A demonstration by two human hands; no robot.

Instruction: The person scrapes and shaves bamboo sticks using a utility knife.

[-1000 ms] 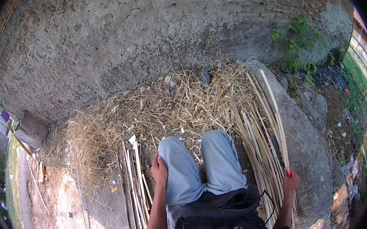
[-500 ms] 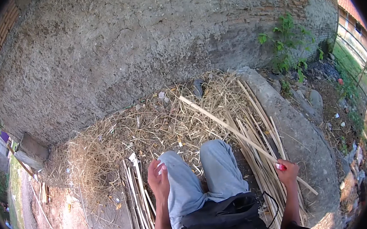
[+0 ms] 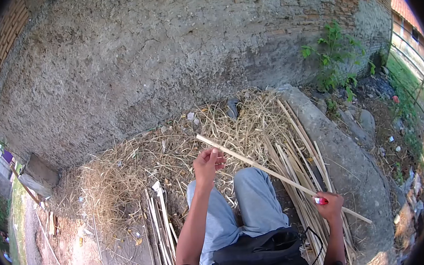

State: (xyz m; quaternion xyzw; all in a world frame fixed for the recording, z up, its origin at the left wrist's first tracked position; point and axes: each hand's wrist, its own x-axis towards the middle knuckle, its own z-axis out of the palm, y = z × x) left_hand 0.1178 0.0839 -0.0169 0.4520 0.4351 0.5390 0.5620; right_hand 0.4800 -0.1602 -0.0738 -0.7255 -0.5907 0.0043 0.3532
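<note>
A long, pale bamboo strip [image 3: 255, 164] slants over my knees, its far end up and to the left. My right hand [image 3: 332, 206] is closed around it near the lower end. A small red thing with a white patch [image 3: 321, 200] shows at that hand's fingers; its kind is unclear. Just below the strip's far end is my left hand [image 3: 206, 168], fingers bent but apart, with nothing visible in them. Whether it touches the strip cannot be made out.
Bamboo strips lie in a bundle [image 3: 296, 175] by my right leg and another bundle [image 3: 157, 213] at my left. Thin shavings [image 3: 108, 189] cover the ground before a rough wall [image 3: 165, 61]. A concrete ledge [image 3: 348, 166] runs along the right.
My left hand has moved up and right, from beside my left knee to near the strip's far end. The strip's far end has shifted down and left; my right hand still grips it.
</note>
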